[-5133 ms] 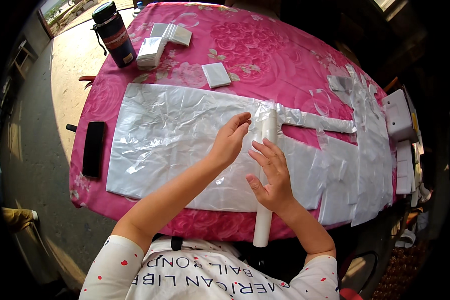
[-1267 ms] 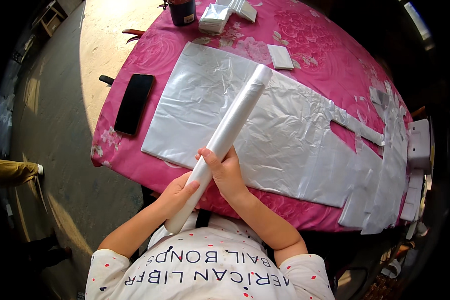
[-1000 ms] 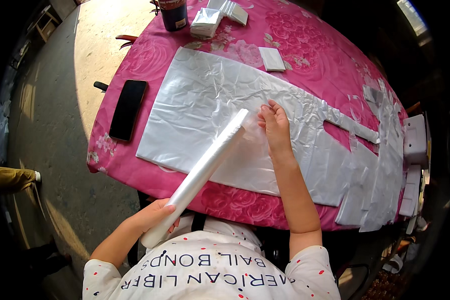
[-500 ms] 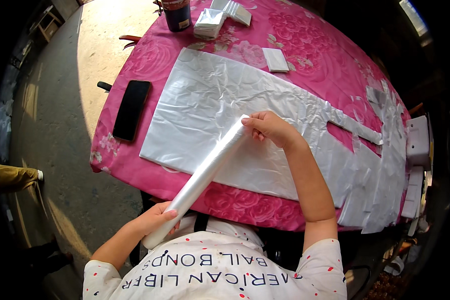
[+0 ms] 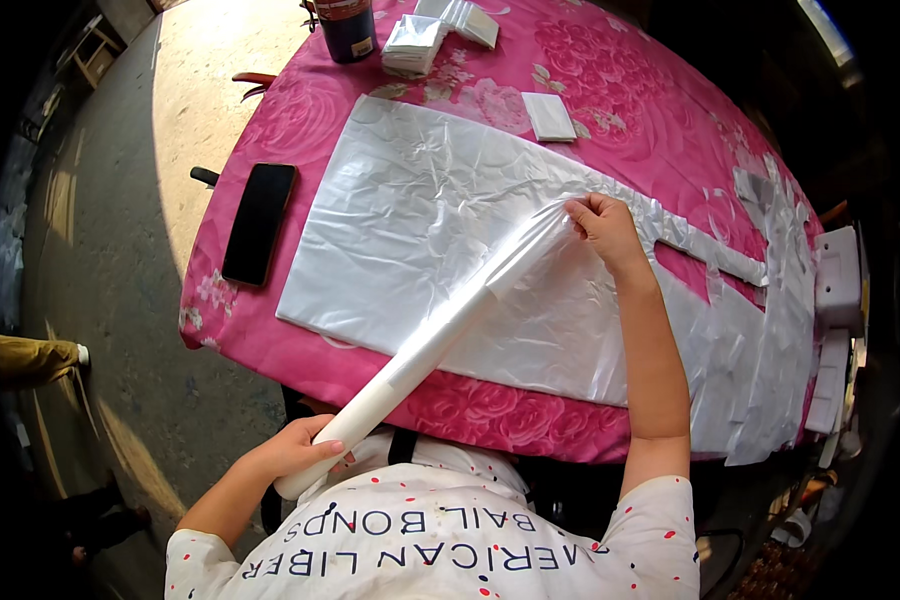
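Round table with pink rose-pattern cloth (image 5: 610,110) | left hand (image 5: 295,452) clenched on roll of plastic bags (image 5: 410,365) at 7 o'clock | right hand (image 5: 602,222) pinches its loose film end (image 5: 530,250) at centre | film seems light, soft, slippery; better grip the edge | phone (image 5: 260,222) at 9 o'clock.

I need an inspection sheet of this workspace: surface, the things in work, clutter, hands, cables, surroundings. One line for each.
Surface: table under a pink flowered cloth.
Things in work: white roll of clear plastic film, tilted above the table edge; flat plastic sheets spread over the cloth.
Clutter: black phone near the left edge; dark bottle; folded white packets; one small white packet.
Hands: left hand has its grip on the roll's lower end; right hand pinches film pulled off the upper end.
Cables: nothing seen.
Surroundings: concrete floor, partly sunlit; white boxes at right.
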